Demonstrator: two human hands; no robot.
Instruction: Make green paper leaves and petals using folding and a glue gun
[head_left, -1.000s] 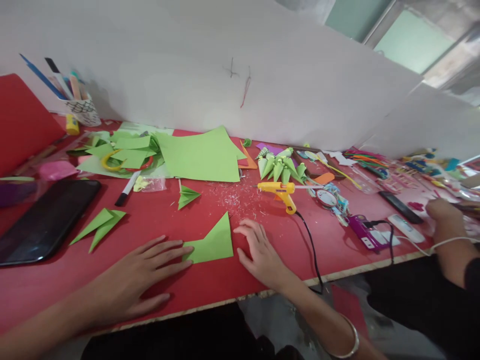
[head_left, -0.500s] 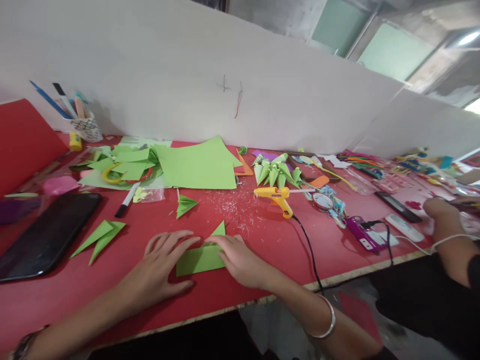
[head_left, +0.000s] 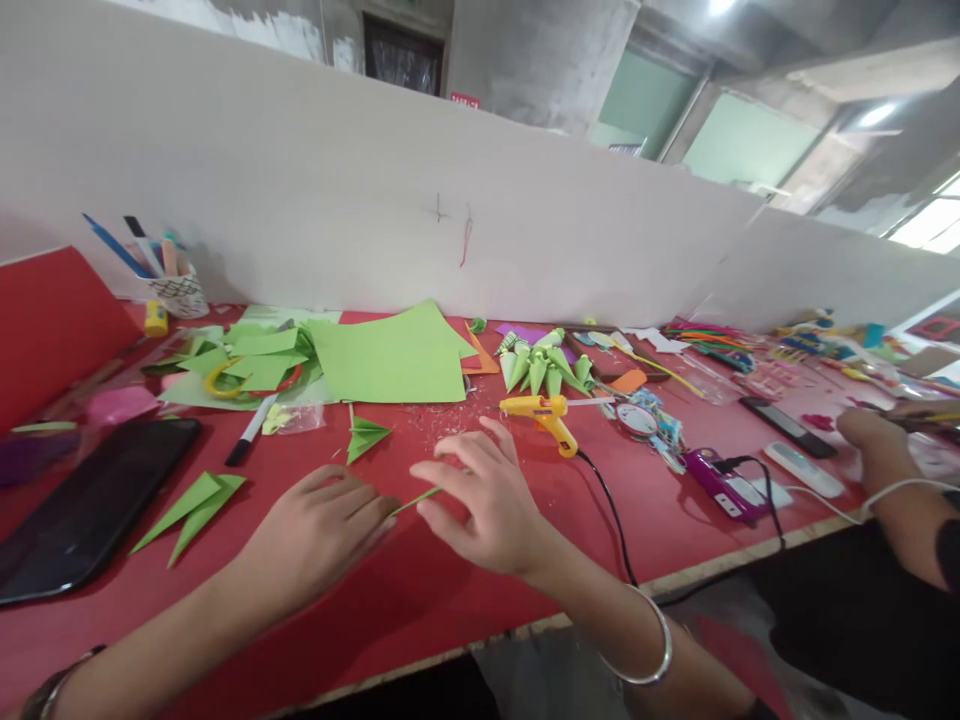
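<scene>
A green paper piece is seen nearly edge-on as a thin line between my hands, raised off the red table. My left hand is closed on its left end, fingers pressed together. My right hand is beside the other end with thumb and fingers spread; the paper's tip reaches into the gap between them. Most of the paper is hidden by the hands. A folded green paper piece lies left of my left hand. Another small folded green piece lies just beyond it.
A yellow glue gun with a black cord rests beyond my right hand. Green sheets and several green paper cones lie at the back. A black phone is at left. Another person's hand is at far right.
The green paper was lying flat on the table under my hands; now it is lifted and turned edge-on. My right hand has risen and spread its fingers; my left has closed on the paper.
</scene>
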